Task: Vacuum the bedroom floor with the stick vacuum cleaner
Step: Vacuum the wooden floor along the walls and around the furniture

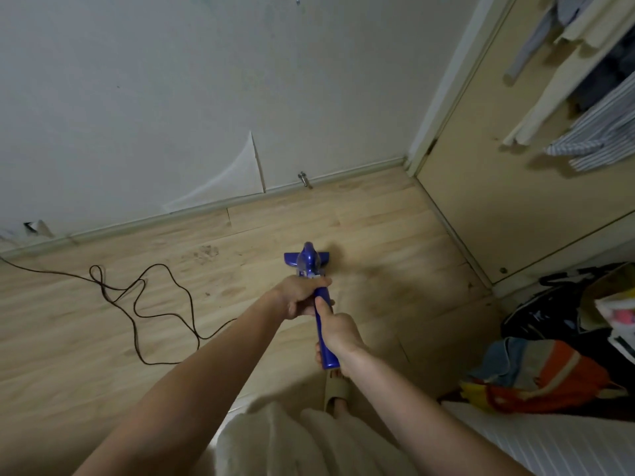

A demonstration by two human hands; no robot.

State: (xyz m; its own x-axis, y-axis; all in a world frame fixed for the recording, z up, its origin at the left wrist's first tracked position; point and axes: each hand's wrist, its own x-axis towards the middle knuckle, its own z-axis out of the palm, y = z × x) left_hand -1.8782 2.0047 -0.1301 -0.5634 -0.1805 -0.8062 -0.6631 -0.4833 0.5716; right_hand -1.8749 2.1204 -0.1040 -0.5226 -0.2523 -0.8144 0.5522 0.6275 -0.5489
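1. Blue stick vacuum (324, 324) w/ its head (307, 261) down on the wood floor (240, 242), mid-room, near the wall.
2. Left hand (298, 297) fingers wrapped round the upper body, right hand (338, 333) gripping the handle, thumb on top.
3. Looks mid-sweep imo. Next: push twd the dusty smudge (205, 253), steer clear of the cord (151, 304).

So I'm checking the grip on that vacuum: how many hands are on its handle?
2. The left hand grips the blue stick vacuum higher up, near the body; the right hand grips lower on the handle, thumb along it. Nothing suggests another hand hidden.
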